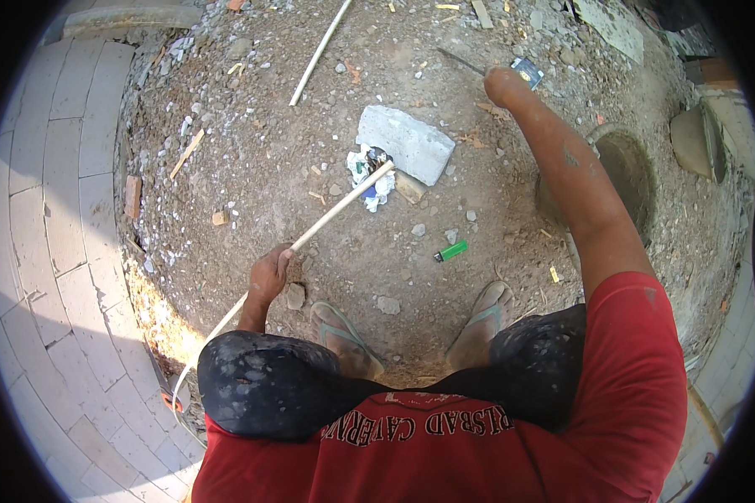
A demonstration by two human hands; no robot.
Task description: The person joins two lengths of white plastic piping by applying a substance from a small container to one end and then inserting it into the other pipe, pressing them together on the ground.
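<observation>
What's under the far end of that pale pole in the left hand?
Seen from above, the far end of the pole overlaps crumpled white scraps and dark bits, beside a pale grey block. What lies beneath those scraps is covered.

I see the pole (341,208) run from the left grip (268,275) to a heap of litter (380,199). The slab (408,141) lies just beyond the heap, to its right. Nearer me, between slab and right foot (481,325), I have the lighter (451,251). From the right grip (503,86) a blade (458,59) points left; a packet (528,72) lies just beside that grip. The bucket (633,172) sits right of the right forearm (575,168), partly behind it. Paving (59,210) borders the ground (243,168) on the left.
</observation>
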